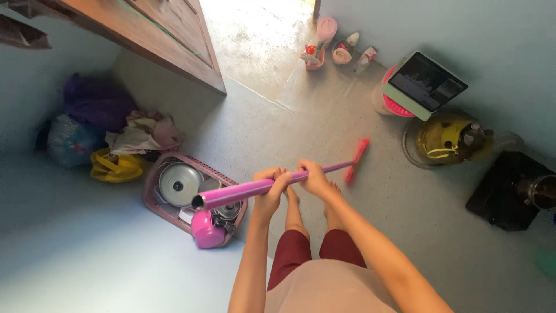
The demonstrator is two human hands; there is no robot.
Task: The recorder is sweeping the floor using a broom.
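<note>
I hold a floor wiper with a long purple-pink handle [237, 192] in both hands. My left hand [270, 184] grips the handle nearer its upper end. Just beyond it, toward the head, my right hand [315, 177] grips the same handle. The red wiper head [356, 160] rests on the grey speckled floor [324, 116] in front of my bare feet [313, 200]. I stand in dark red shorts.
A pink basket [152, 181] with a pot lid, metal pots and a pink kettle [207, 229] sits at my left. Bags and clothes [142, 132] pile in the left corner. A wooden door [168, 35] stands open. A yellow gas cylinder [449, 139], a stove [509, 185], a pink stool with a tablet [425, 84] and small containers [336, 49] line the right wall.
</note>
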